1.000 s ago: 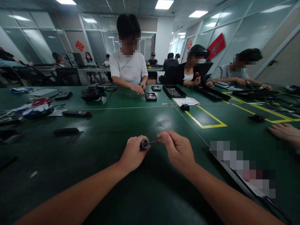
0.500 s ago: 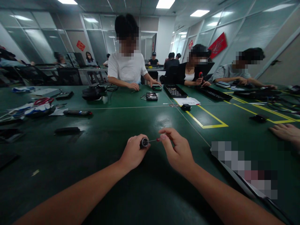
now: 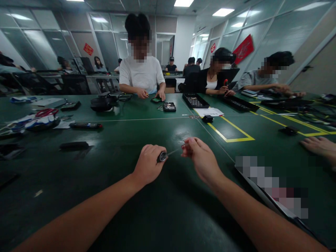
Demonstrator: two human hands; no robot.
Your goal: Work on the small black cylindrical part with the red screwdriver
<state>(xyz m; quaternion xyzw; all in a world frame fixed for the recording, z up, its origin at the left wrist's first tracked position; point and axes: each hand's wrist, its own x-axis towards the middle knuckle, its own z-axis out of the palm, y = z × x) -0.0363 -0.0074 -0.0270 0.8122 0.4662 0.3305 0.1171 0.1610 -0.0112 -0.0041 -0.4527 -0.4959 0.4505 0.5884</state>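
1. We hold a small black cylindrical tool handle [image 3: 162, 156] just above the green table [image 3: 110, 196], near the middle of the near edge, its round silvery end facing up toward us.
2. A thin metal bit [image 3: 175, 151] sticks out of that end, slanting up to the right.
3. Our left hand [image 3: 148, 163] is wrapped around the handle, fingers curled tight on it, so only its end shows.
4. Our right hand [image 3: 201, 158] pinches the far tip of the bit between thumb and forefinger; a small red spot shows at the fingertips, the other fingers folded in.
5. The 2 hands sit just beside each other, joined only by the bit.
6. To our right lies a blurred flat object [image 3: 270, 187], and beyond it another person's hand [image 3: 319, 146] rests flat on the table.
7. To our left lie a dark flat bar [image 3: 73, 145] and a black pen-like tool with a red tip [image 3: 85, 125].
8. A yellow taped outline [image 3: 231, 131] marks the table ahead on the right.
9. Across the table a person in a white shirt [image 3: 141, 75] works over a small black tray [image 3: 169, 106]; 2 more people sit farther right.
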